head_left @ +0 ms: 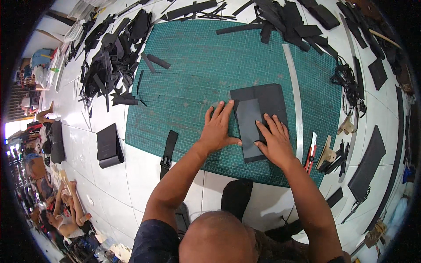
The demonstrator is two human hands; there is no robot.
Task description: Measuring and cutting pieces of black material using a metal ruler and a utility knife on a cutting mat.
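Note:
A black rectangular sheet (270,93) lies on the green cutting mat (188,70), right of its middle. On top of it rests a narrower grey strip-shaped panel (249,127), lined up near the sheet's left side. My left hand (219,127) is spread at the left edge, its thumb and fingertips at the border of the sheet and panel. My right hand (275,136) lies flat across the panel's right edge and the black sheet, fingers apart. Neither hand grips anything. A steel ruler (294,96) and a red-and-white utility knife (311,153) lie to the right.
Black scraps pile up at the far left (112,61) and far right (287,22). A large bulldog clip (326,154) sits beside the knife. A black strap with a buckle (169,151) crosses the mat's front edge. Another person (66,219) sits at the left.

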